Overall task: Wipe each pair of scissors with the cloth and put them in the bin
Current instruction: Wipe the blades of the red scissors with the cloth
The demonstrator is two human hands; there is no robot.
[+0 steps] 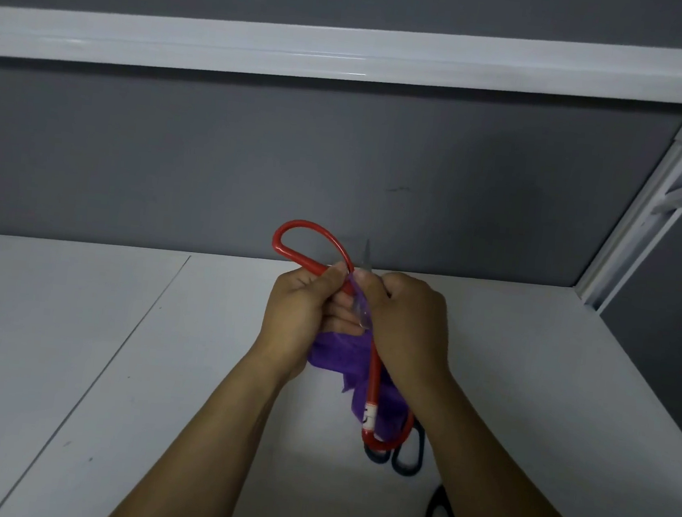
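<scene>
My left hand [304, 309] grips the red scissors [373, 379] by the far loop. My right hand [404, 319] pinches the purple cloth [337, 355] round the blade [367, 254], above the table [109, 360]. The blade runs near-to-far with its tip far (bin unseen), so my right hand is closer.

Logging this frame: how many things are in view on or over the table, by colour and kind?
Red-handled scissors: 1
Black-handled scissors: 2, both partly hidden; the second pair lies near the lower edge
Purple cloth: 1
Total: 4
</scene>
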